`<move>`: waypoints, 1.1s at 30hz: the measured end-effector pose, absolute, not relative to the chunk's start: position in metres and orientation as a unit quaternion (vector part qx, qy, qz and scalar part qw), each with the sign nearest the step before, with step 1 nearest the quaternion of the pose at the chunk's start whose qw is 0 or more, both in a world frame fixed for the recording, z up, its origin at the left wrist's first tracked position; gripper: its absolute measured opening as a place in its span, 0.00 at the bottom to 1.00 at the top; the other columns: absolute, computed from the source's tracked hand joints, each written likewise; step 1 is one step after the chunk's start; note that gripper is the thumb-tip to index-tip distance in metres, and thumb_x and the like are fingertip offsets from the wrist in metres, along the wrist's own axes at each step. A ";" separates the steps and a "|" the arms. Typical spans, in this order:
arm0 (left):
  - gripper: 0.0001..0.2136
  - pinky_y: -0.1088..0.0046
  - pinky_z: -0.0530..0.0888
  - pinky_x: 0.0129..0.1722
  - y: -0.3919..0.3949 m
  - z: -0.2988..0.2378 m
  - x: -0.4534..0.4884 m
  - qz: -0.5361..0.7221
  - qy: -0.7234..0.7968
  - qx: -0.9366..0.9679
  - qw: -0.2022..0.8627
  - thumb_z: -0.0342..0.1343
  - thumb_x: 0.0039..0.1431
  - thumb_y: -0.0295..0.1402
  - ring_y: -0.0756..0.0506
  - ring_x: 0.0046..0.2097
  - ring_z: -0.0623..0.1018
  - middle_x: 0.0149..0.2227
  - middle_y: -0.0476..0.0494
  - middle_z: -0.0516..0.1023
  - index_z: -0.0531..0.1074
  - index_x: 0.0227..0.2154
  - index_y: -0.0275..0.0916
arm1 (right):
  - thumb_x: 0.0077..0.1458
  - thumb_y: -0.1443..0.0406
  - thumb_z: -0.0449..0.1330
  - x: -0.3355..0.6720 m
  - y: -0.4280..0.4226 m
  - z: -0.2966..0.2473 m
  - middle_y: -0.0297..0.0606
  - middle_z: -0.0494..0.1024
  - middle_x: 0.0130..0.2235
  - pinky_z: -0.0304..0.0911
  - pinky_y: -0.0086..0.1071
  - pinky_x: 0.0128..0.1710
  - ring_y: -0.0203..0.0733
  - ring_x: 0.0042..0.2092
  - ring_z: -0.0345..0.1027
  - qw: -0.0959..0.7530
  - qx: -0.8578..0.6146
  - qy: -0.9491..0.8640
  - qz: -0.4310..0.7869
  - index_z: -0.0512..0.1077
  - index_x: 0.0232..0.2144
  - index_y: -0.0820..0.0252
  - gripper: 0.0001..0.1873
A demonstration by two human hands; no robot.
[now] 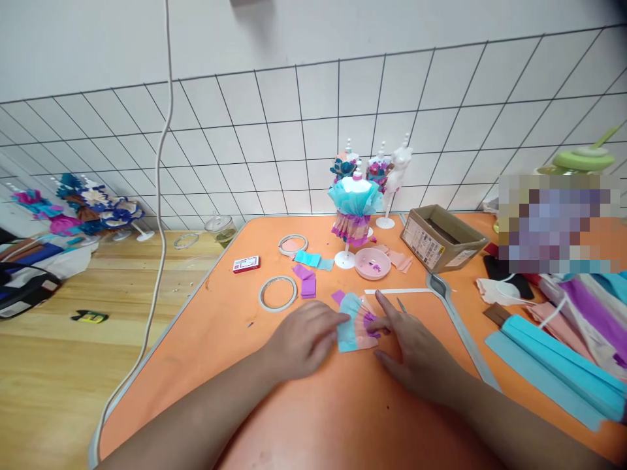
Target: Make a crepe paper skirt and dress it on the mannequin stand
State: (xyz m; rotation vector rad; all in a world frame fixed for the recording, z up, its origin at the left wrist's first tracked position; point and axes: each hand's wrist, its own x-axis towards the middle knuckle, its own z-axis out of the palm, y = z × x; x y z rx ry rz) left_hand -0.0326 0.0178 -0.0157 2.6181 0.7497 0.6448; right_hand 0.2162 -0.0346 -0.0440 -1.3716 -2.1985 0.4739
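Pleated crepe paper (361,324) is what's between my hands, flat on the orange table (313,411), fanned out blue to peach to purple. Taking the paper as the clock centre and 12 as straight away from me, my left hand (306,339) comes in from about 8, index fingertip touching the blue edge at 9. The other fingers on that hand are curled under, so I can't tell if they're pinching anything.

My right hand (414,349) is over at 4, spread wide: thumb low, just beside the peach corner, index stretched out toward 11, and a bent finger on the bunched purple edge at 3. No full grasp on that side, just contact.

Around it: a loose purple square (338,297) near at 11, a white strip (396,291) at 1, a pink dish (372,274) just past 12, the dressed mini mannequin (353,219) further out at 12, a tape roll (277,309) around 10 and a cardboard box (421,245) at 2.
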 end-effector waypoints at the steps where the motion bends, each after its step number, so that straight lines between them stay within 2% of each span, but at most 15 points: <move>1: 0.20 0.63 0.70 0.46 0.013 -0.016 -0.027 0.220 0.249 0.923 0.195 0.49 0.57 0.27 0.43 0.46 0.72 0.44 0.39 0.75 0.62 0.54 0.39 | 0.53 0.68 0.54 0.216 -0.034 -0.045 0.41 0.74 0.47 0.62 0.45 0.48 0.47 0.46 0.67 0.251 -0.502 -0.810 0.169 0.29 0.66 0.55 0.47; 3: 0.24 0.61 0.69 0.48 0.005 -0.019 -0.018 0.203 0.248 0.919 0.231 0.53 0.57 0.33 0.42 0.49 0.72 0.49 0.38 0.73 0.57 0.57 0.40 | 0.53 0.67 0.55 0.217 -0.034 -0.047 0.43 0.73 0.48 0.62 0.46 0.48 0.48 0.46 0.67 0.252 -0.498 -0.815 0.154 0.31 0.66 0.55 0.47; 8: 0.30 0.62 0.70 0.47 0.001 -0.028 -0.012 0.180 0.290 0.904 0.257 0.57 0.55 0.34 0.42 0.48 0.73 0.51 0.42 0.72 0.53 0.59 0.44 | 0.54 0.67 0.54 0.218 -0.035 -0.046 0.45 0.72 0.49 0.62 0.44 0.46 0.49 0.47 0.66 0.257 -0.493 -0.819 0.143 0.35 0.66 0.54 0.44; 13: 0.32 0.61 0.69 0.45 0.006 -0.031 -0.015 0.172 0.299 0.912 0.221 0.57 0.55 0.38 0.41 0.44 0.74 0.46 0.40 0.75 0.51 0.60 0.42 | 0.53 0.69 0.53 0.213 -0.034 -0.042 0.41 0.75 0.45 0.63 0.42 0.43 0.46 0.44 0.68 0.250 -0.487 -0.816 0.188 0.37 0.66 0.55 0.43; 20: 0.31 0.62 0.67 0.44 0.006 -0.027 -0.011 0.137 0.287 0.931 0.179 0.53 0.57 0.42 0.42 0.40 0.74 0.37 0.43 0.77 0.50 0.61 0.41 | 0.49 0.72 0.54 0.211 -0.034 -0.044 0.43 0.72 0.50 0.64 0.40 0.47 0.46 0.49 0.66 0.261 -0.483 -0.806 0.218 0.43 0.65 0.56 0.42; 23: 0.30 0.61 0.65 0.45 0.005 -0.025 -0.011 0.128 0.285 0.933 0.178 0.53 0.57 0.44 0.42 0.40 0.73 0.34 0.44 0.76 0.53 0.59 0.39 | 0.49 0.73 0.53 0.212 -0.035 -0.042 0.41 0.73 0.47 0.64 0.38 0.47 0.44 0.47 0.67 0.272 -0.479 -0.798 0.245 0.44 0.64 0.56 0.41; 28: 0.24 0.56 0.56 0.56 0.003 -0.023 -0.010 0.122 0.276 0.935 0.188 0.54 0.57 0.44 0.41 0.48 0.72 0.45 0.41 0.76 0.62 0.54 0.43 | 0.50 0.74 0.52 0.213 -0.036 -0.039 0.38 0.74 0.43 0.63 0.35 0.45 0.41 0.44 0.68 0.268 -0.462 -0.800 0.271 0.50 0.61 0.57 0.36; 33: 0.21 0.54 0.52 0.58 0.001 -0.020 -0.009 0.103 0.287 0.932 0.193 0.54 0.57 0.44 0.42 0.49 0.71 0.47 0.44 0.74 0.65 0.52 0.46 | 0.52 0.72 0.52 0.215 -0.035 -0.039 0.35 0.75 0.39 0.63 0.33 0.42 0.39 0.40 0.69 0.255 -0.464 -0.801 0.278 0.53 0.59 0.57 0.31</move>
